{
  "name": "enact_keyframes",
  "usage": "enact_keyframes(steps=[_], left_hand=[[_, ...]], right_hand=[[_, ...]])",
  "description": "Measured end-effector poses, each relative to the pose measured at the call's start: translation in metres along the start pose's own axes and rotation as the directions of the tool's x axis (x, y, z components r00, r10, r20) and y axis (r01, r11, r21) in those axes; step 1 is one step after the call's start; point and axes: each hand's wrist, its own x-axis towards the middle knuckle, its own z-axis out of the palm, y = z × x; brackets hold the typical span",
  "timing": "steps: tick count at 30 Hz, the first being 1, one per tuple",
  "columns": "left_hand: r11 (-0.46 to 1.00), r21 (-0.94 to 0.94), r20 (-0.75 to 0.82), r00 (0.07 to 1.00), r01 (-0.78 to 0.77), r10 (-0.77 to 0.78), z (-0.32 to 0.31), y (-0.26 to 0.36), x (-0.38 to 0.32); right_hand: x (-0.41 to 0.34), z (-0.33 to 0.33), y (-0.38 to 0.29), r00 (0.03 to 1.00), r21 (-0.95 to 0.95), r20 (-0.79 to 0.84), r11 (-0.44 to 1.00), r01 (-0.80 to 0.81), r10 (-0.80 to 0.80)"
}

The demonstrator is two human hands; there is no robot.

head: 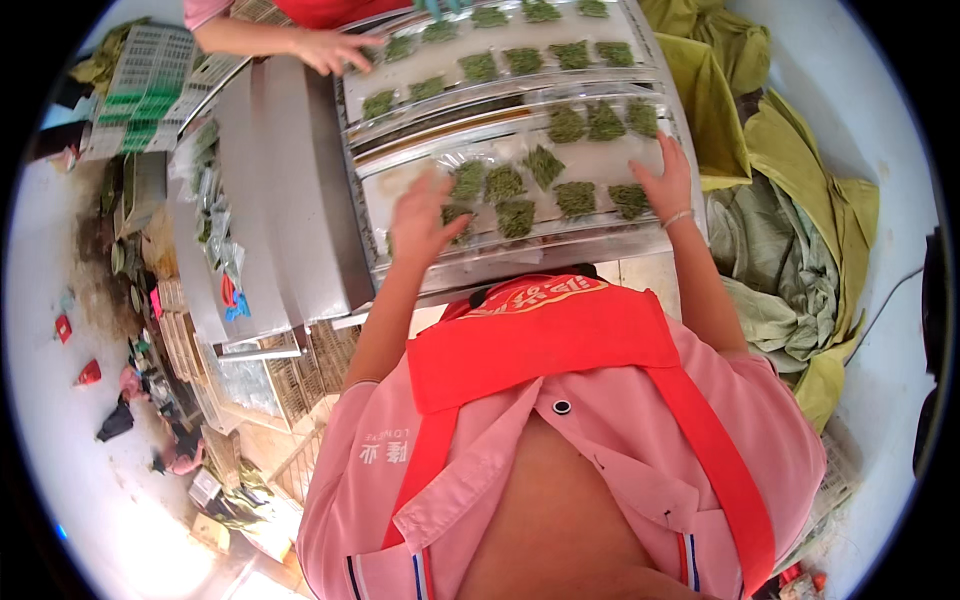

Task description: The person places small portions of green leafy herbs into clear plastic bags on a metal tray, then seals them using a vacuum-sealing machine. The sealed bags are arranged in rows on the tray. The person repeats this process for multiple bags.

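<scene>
Clear plastic packets of green leaves (516,217) lie in rows on the near white bed (390,191) of a stainless-steel packing machine. My left hand (421,217) is over the left end of this bed, blurred, fingers apart; its thumb is by a leaf packet (457,217). At the right end, my right hand (664,180) has its fingers spread, the fingertips close to an upper packet (643,118). Its thumb points at the bed, above a lower packet (628,200). One packet (543,166) in the middle sits askew. Neither hand appears to grip anything.
Across the machine, another person's bare hand (330,51) and gloved hand (442,6) are at the far bed (420,64) of packets. Left is a steel surface (285,187) with loose bags and blue-handled scissors (237,306). A yellow sack-lined bin (697,112) stands right.
</scene>
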Motion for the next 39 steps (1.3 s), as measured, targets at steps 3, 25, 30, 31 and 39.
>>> enact_keyframes(steps=[3, 25, 30, 31, 39], left_hand=[[0.876, 0.276, 0.219, 0.862, 0.395, -0.458, -0.029, -0.015, -0.019], [0.969, -0.203, 0.216, 0.972, 0.138, -0.093, 0.042, 0.203, 0.161], [0.36, -0.893, 0.315, 0.946, 0.269, 0.075, 0.045, 0.285, 0.241], [0.252, -0.892, 0.41, 0.907, 0.375, 0.099, 0.018, 0.297, 0.244], [0.211, -0.977, 0.049, 0.998, 0.041, 0.033, 0.033, 0.194, 0.179]], right_hand=[[-0.037, -0.031, 0.0, 0.994, -0.293, 0.097, 0.956, -0.018, 0.048], [0.067, -0.016, 0.098, 0.973, 0.006, 0.023, 0.973, 0.229, -0.229], [0.1, -0.017, 0.193, 0.956, 0.144, -0.235, 0.979, -0.142, 0.173], [0.102, -0.021, 0.19, 0.918, 0.259, -0.304, 0.949, -0.179, 0.256], [0.059, 0.001, 0.042, 0.835, -0.182, 0.115, 0.815, 0.55, -0.538]])
